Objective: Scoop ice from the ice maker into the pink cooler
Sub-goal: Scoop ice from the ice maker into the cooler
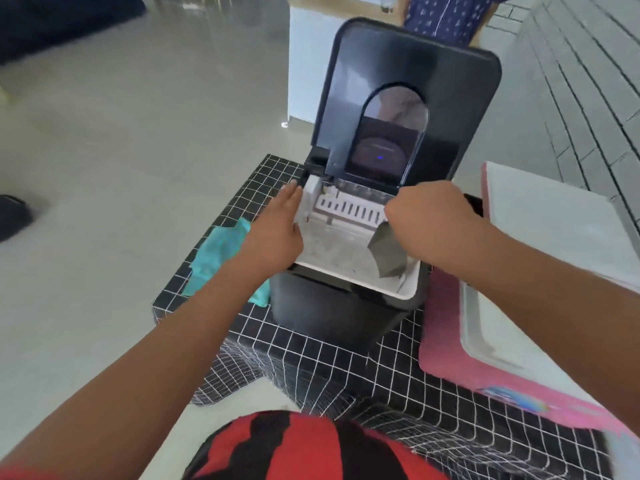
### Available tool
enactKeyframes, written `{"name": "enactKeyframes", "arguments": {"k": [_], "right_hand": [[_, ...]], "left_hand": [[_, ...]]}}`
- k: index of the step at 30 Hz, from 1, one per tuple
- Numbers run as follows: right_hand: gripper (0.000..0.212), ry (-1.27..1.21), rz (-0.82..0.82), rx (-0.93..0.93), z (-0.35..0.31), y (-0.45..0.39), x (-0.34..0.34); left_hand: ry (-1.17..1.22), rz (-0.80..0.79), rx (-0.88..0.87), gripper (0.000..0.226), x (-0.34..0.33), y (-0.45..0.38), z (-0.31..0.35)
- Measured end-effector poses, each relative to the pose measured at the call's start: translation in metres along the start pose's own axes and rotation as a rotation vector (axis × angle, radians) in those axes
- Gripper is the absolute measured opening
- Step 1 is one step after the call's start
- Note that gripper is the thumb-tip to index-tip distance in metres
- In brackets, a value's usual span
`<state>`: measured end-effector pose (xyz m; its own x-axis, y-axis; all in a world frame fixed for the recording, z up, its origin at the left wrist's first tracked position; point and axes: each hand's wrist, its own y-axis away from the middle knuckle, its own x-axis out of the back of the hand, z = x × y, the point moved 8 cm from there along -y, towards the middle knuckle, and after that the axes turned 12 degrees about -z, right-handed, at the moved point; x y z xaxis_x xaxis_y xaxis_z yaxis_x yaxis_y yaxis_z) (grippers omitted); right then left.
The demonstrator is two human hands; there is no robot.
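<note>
With its black lid (408, 95) up, the black ice maker (346, 303) gives clear access. Right hand (429, 216) grips a grey scoop (388, 251) inside the white bin; left hand (280, 230), fingers flat, rests on the rim. Pink cooler (446, 341) touches its right side, teal cloth (218, 251) left on the checked tabletop (346, 372).

Both bare arms reach forward. The left hand (277, 233) lies flat, fingers together and extended (palm down). The right hand (429, 216) is curled into a fist, wrist bent, its grip turned downward.
</note>
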<state>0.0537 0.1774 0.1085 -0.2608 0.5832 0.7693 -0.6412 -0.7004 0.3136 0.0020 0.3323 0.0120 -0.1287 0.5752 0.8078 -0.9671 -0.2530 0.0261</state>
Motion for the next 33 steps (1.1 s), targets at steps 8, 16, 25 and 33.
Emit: {"name": "enactKeyframes", "arguments": {"k": [8, 16, 25, 33], "right_hand": [[0.007, -0.304, -0.222, 0.004, -0.024, -0.039, -0.06], [0.016, -0.348, -0.15, -0.027, -0.021, -0.041, -0.076], [0.026, -0.365, -0.078, -0.034, -0.015, -0.034, -0.079], [0.009, -0.407, -0.096, -0.009, -0.004, -0.036, -0.077]], "left_hand": [[0.046, 0.011, -0.025, 0.062, 0.001, 0.003, -0.002], [0.059, 0.014, -0.026, 0.062, -0.002, 0.002, -0.003], [0.079, 0.026, -0.014, 0.062, -0.002, 0.003, -0.008], [0.115, 0.039, -0.03, 0.061, -0.003, 0.001, -0.01]]}}
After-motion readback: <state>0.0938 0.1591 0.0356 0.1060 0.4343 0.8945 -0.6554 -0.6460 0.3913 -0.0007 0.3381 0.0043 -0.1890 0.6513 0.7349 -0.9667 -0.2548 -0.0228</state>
